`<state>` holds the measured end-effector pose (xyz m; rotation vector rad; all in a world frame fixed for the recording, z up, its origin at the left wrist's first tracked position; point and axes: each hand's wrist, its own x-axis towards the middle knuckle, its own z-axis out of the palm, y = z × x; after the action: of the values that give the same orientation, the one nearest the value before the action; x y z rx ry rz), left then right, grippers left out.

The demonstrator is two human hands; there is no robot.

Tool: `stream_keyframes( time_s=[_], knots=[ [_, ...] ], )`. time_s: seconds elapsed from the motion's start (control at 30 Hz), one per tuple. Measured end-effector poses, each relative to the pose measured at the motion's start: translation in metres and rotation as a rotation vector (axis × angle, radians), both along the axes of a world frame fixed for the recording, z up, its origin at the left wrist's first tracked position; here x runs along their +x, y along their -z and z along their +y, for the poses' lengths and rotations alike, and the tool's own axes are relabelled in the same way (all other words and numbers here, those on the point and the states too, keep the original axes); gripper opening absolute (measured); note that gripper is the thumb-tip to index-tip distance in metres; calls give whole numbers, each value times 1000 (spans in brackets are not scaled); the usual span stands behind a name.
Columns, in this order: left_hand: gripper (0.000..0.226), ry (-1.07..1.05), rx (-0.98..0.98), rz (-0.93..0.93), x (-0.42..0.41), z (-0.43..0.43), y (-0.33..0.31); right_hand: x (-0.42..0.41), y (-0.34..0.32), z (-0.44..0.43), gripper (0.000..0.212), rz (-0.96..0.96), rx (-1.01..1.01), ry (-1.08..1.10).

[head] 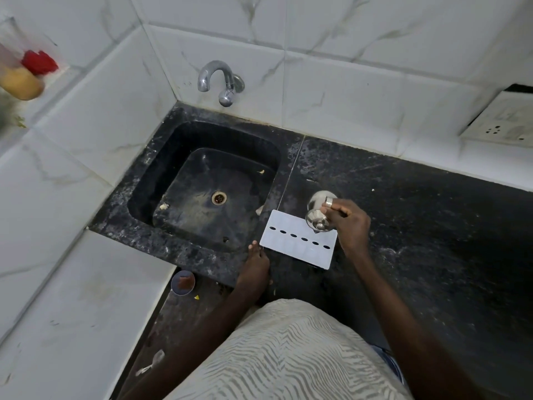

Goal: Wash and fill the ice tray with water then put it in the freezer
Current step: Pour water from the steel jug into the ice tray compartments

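A white ice tray (297, 241) lies flat on the black counter (418, 226), just right of the sink (150, 180), with a row of dark holes along its middle. My right hand (347, 223) grips a small steel pot (318, 212), tilted over the tray's far right corner. My left hand (255, 265) rests on the counter's front edge, its fingertips touching the tray's near left corner. The steel tap (220, 82) juts from the tiled wall above the sink, with no water running.
The black sink holds a few food scraps around its drain (219, 197). Yellow and red items (27, 73) sit on a ledge at far left. A wall socket (501, 122) is at far right. Below the counter, a small cup (183, 282) stands on the floor.
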<state>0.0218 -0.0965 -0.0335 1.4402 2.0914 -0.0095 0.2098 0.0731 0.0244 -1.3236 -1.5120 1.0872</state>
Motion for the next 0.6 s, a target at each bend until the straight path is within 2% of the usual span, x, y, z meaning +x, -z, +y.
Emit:
stream_keyframes(
  time_s=[0.23,0.6],
  knots=[
    [105,1,-27,-19,-2,0,3,28,14,-25,18,-144,138,11],
    [102,-2,-26,-51,-4,-2,4,40,15,-45,18,-222,234,0]
  ],
)
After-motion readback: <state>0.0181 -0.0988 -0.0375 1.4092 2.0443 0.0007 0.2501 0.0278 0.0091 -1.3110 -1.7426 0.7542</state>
